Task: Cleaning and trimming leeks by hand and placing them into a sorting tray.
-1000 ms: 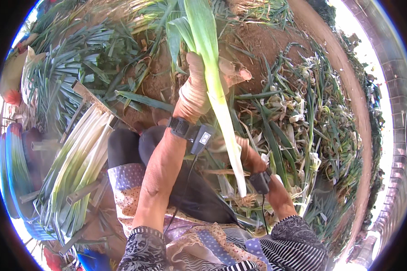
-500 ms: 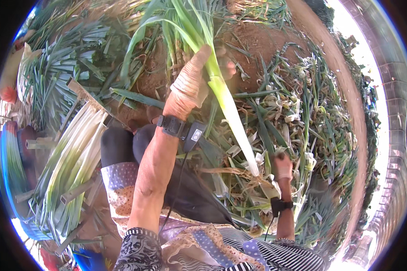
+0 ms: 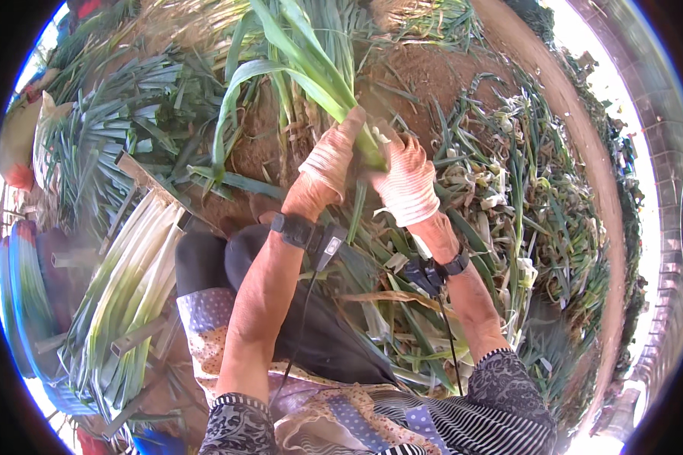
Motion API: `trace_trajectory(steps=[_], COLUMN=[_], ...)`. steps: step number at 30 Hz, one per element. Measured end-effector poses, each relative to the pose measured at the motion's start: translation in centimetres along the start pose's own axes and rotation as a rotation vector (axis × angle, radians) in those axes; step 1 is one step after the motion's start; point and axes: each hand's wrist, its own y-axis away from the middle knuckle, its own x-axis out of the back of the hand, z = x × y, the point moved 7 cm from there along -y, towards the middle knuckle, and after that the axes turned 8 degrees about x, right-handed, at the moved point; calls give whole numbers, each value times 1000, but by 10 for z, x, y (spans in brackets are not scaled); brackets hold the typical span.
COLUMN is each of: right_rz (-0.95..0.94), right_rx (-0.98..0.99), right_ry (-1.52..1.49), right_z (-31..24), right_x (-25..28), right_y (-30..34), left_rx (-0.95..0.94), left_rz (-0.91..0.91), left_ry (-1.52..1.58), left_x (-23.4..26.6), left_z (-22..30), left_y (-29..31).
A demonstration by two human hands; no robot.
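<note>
A leek (image 3: 322, 83) with long green leaves is held up in front of me. My left hand (image 3: 330, 155), in a pale work glove, is closed around its green part, thumb along the leaves. My right hand (image 3: 408, 174), gloved too, is closed on the leek just beside and below the left. Its fingers are partly hidden and a little blurred. Most of the white stem lies hidden behind the right hand and wrist. Below the hands, peeled leek leaves (image 3: 391, 326) lie beside my legs.
Trimmed leeks (image 3: 121, 296) rest in a metal frame (image 3: 140, 337) at the left. A big heap of peeled leaves (image 3: 539, 189) covers the ground at the right. Cut leek tops (image 3: 129, 114) are piled at the far left. More leeks (image 3: 296, 125) lie ahead on brown soil (image 3: 425, 72).
My right hand has come up from the leaf heap at the lower right and closed on the leek beside my left hand. The left hand keeps its hold on the leek.
</note>
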Motion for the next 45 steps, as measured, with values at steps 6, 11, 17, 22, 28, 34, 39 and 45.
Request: trace_trajectory(steps=[6,11,17,22,28,34,39,45], right_rz=[158,-292,-653,-698,-1068,-381,206,382], right_rx=[76,-266,-660,-879,-831,-733,122,-241], right_ry=[-221,-815,-634,-547,-154,57,376,-194], right_z=[-11,-43,-8,22,60,65,-9,-29], right_x=[5,23,0,-21,-46,1,28,-6], right_y=[22,99,221,322,450,311,123,12], left_rx=[-94,-343,-531,-586,-610,-531,-490,-466], left_rz=[142,299,411,352,226,54,-185,-131], left_ry=[-65,69,58,-20,-45,-17,37,31], left_x=[10,31,39,32,33,24,11,4], left_z=[7,39,70,81,92,88,84,72], left_y=[-4,1,14,27,36,27,25,28])
